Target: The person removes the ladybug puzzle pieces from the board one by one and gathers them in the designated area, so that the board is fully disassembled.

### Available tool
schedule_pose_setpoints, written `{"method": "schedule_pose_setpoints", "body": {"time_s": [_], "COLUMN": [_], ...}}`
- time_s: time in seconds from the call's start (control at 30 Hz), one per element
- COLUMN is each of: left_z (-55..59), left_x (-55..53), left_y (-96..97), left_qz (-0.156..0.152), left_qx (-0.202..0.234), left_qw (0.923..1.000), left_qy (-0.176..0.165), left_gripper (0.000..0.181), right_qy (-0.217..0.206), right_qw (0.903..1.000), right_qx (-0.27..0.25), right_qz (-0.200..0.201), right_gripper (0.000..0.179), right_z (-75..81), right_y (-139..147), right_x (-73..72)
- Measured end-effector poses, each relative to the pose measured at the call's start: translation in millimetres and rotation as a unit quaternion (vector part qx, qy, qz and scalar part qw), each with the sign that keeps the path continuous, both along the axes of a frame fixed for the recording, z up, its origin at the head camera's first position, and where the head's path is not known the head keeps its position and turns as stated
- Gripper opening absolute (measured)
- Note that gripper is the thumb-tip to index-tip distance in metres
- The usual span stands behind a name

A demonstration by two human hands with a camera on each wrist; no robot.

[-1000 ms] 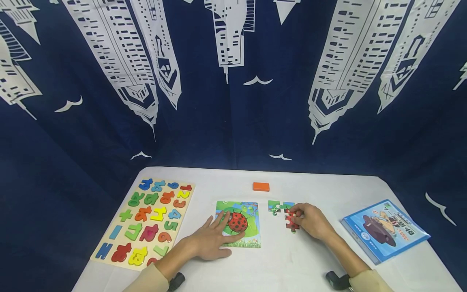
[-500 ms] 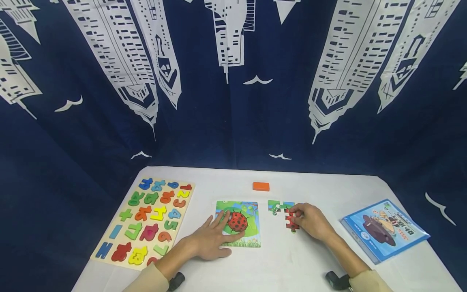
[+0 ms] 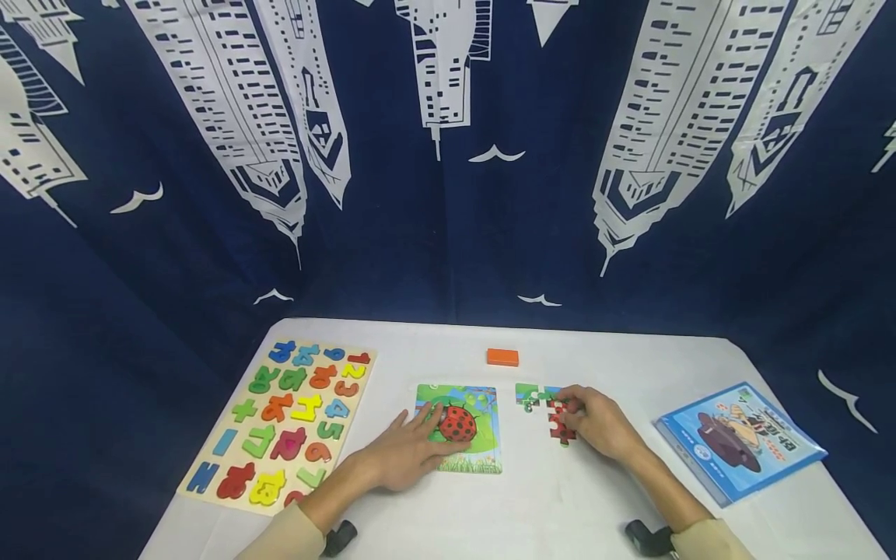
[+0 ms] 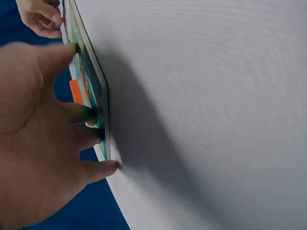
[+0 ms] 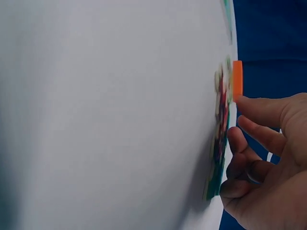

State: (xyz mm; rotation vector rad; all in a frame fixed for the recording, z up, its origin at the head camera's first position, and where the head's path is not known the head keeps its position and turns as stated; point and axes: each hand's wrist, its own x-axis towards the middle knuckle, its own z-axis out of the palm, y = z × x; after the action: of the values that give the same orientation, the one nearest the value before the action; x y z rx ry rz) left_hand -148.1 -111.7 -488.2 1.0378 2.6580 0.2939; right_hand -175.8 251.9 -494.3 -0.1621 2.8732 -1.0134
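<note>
In the head view, my left hand [image 3: 402, 455] rests on the left part of a ladybug picture board [image 3: 481, 459], fingers extended over it. The left wrist view shows the fingertips along the board's edge [image 4: 103, 103]. My right hand [image 3: 603, 420] is at a small cluster of ladybug jigsaw puzzle pieces [image 3: 561, 432] right of the board, and its fingers cover part of them. In the right wrist view, thumb and forefinger stand apart and the other fingers bend loosely beside the pieces [image 5: 220, 129]. No piece shows lifted between them. Two green puzzle pieces [image 3: 526, 395] lie at the cluster's upper left.
An orange block [image 3: 502, 358] lies behind the board. At the left is a wooden number board [image 3: 231, 486] with colourful numerals. A blue packaged book or box [image 3: 742, 443] lies at the right. A dark blue curtain [image 3: 448, 233] hangs behind the white table [image 3: 504, 521].
My left thumb has drawn in towards the board from where it stuck out. The right fingers have shifted slightly at the pieces. The whole head view has moved very slightly.
</note>
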Motion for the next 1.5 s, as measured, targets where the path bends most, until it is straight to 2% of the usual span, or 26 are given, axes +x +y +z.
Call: {"method": "schedule_pose_setpoints", "body": {"time_s": [0.1,0.17,0.3,0.43,0.57,0.73,0.93,1.2,1.5], "left_z": [-0.3,-0.8,-1.8,-2.0,-4.5,-9.3,-9.6,-11.6,-10.3], "left_x": [-3.3,-6.8,-14.3,-22.5,-33.4,-40.2,-39.5,-40.0,-40.7], "left_y": [0.4,0.5,0.6,-1.8,-8.9,-15.1,-16.0,-14.4,-14.5], "left_qz": [0.014,0.035,0.079,0.102,0.113,0.122,0.125,0.125,0.121], "left_qx": [0.006,0.016,0.036,0.041,0.036,0.027,0.032,0.025,0.025], "left_qw": [0.9994,0.9982,0.9946,0.9928,0.9927,0.9922,0.9917,0.9918,0.9921], "left_qy": [0.03,0.046,0.056,0.048,0.02,-0.002,-0.007,-0.011,-0.021], "left_gripper": [0.046,0.048,0.068,0.091,0.105,0.113,0.113,0.113,0.111], "right_qy": [-0.01,-0.019,-0.013,0.006,0.009,-0.003,0.011,0.046,0.047], "right_qw": [0.9996,0.9989,0.9982,0.9969,0.9927,0.984,0.9773,0.9806,0.9833], "right_qx": [-0.025,-0.043,-0.057,-0.065,-0.075,-0.083,-0.073,-0.001,0.004], "right_qz": [-0.002,-0.002,0.012,0.043,0.094,0.158,0.198,0.191,0.176], "right_gripper": [0.032,0.03,0.024,0.019,0.018,0.026,0.035,0.038,0.036], "right_z": [2.6,4.3,5.5,4.1,3.4,3.9,1.6,-3.4,-3.1], "right_y": [-6.0,-13.8,-36.6,-65.1,-93.4,-123.4,-147.8,-161.3,-164.6], "right_x": [0.8,2.0,4.6,7.7,8.8,7.8,3.5,0.2,0.5]}}
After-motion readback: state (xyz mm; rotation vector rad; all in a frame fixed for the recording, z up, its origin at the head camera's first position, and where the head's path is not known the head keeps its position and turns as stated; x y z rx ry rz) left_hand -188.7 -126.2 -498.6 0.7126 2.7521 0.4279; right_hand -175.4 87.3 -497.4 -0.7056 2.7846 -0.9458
